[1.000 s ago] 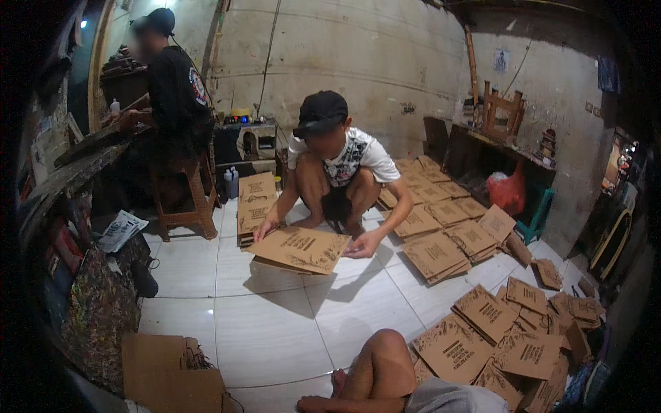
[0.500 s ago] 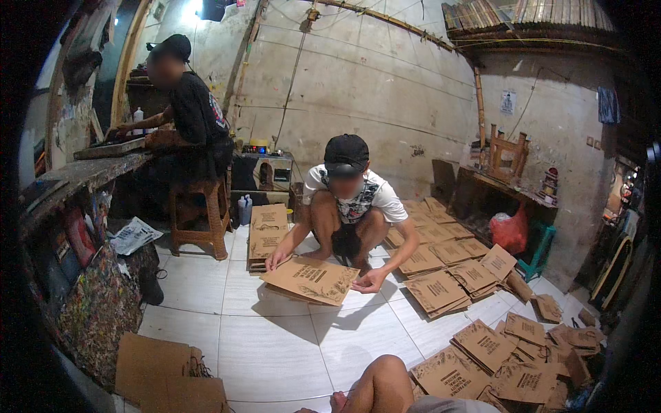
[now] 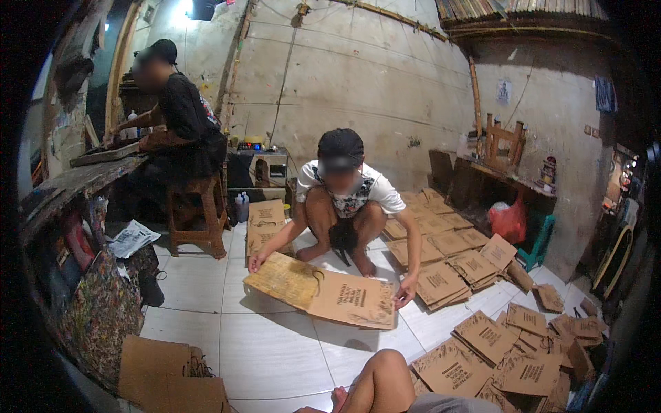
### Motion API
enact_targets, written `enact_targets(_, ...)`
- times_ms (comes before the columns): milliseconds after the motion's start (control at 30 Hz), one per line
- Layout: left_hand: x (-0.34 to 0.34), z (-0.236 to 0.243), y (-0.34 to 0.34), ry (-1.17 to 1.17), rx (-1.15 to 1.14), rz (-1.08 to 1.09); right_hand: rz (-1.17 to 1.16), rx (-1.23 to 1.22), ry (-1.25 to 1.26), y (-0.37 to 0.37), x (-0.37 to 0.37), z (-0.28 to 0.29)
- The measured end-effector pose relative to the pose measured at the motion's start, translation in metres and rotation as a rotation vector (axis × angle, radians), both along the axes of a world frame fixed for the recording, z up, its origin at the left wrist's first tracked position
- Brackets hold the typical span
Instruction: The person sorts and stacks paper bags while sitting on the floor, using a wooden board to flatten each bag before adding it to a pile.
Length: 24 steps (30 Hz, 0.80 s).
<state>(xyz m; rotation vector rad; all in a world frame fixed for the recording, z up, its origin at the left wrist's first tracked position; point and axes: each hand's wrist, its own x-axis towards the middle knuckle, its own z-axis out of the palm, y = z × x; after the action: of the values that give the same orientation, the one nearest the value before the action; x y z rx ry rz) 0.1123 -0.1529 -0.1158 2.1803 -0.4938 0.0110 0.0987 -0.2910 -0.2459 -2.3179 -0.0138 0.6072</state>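
Neither of my hands shows; only my bent knee point(image 3: 383, 378) and part of my foot appear at the lower edge. Closest to my leg, on the right, lie printed brown paper bags point(image 3: 451, 372), spread in overlapping piles. In front of me a co-worker squats, one hand on each end of a wide piece. Its right half is a printed paper bag point(image 3: 354, 301) with a dark cord handle; its left half is a stained yellowish board point(image 3: 281, 280), which seems partly inside the bag. Both are held tilted above the white tiles.
Rows of flat bags point(image 3: 441, 241) cover the floor behind the co-worker, with another stack point(image 3: 265, 224) to the left. Plain brown bags point(image 3: 162, 378) lie at lower left. A second person sits on a woven stool point(image 3: 196, 217) at a workbench point(image 3: 79, 182). A green stool point(image 3: 538, 244) stands at right.
The co-worker's hands have moved apart, and the stained board now shows beside the printed bag, where only the bag's printed face was seen before. The view has shifted slightly.
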Motion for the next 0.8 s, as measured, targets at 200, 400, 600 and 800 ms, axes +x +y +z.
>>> enact_targets(200,-0.006,-0.011,0.054,-0.011,-0.01,0.178,0.032,0.075,-0.045,0.013,-0.02,-0.039)
enact_targets(400,-0.041,-0.033,0.168,-0.014,0.042,0.566,-0.116,0.054,-0.228,0.005,0.003,-0.008)
enact_targets(600,-0.061,-0.021,0.175,0.091,-0.008,0.679,0.058,-0.373,-0.607,-0.018,0.13,-0.008)
enact_targets(800,-0.052,0.01,0.183,-0.072,-0.086,0.862,0.305,-0.63,-0.458,0.006,0.085,-0.024)
